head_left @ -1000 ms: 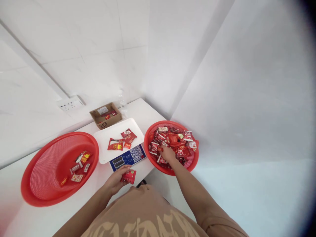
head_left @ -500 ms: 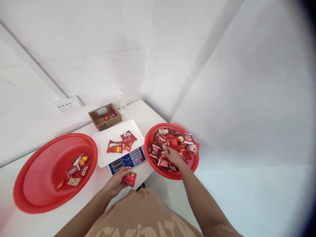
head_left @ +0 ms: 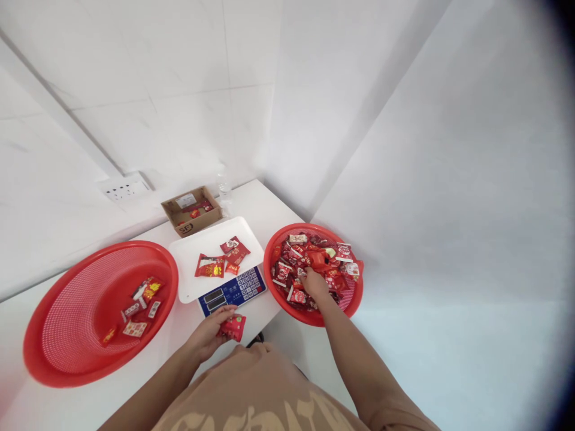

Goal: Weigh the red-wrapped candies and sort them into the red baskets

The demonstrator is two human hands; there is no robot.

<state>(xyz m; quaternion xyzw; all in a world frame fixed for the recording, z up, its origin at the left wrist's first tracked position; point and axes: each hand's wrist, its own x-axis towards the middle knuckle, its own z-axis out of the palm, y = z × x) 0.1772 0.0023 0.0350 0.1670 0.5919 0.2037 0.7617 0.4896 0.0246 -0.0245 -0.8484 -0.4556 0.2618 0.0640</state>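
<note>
Left hand (head_left: 207,335) pinched shut on a red snack packet (head_left: 234,327) just below the scale (head_left: 231,291), right hand (head_left: 314,284) down among wrapped sweets (head_left: 314,263) in the right basket (head_left: 278,299), its grip unreadable; probably light, crinkly, slippery, best pinched by a sealed edge.

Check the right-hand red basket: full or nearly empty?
Full: the right basket is heaped with red packets; right hand digs in.

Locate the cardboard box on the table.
The cardboard box sits at the table's far edge by the wall, just behind the white scale tray and right of the wall socket.
</note>
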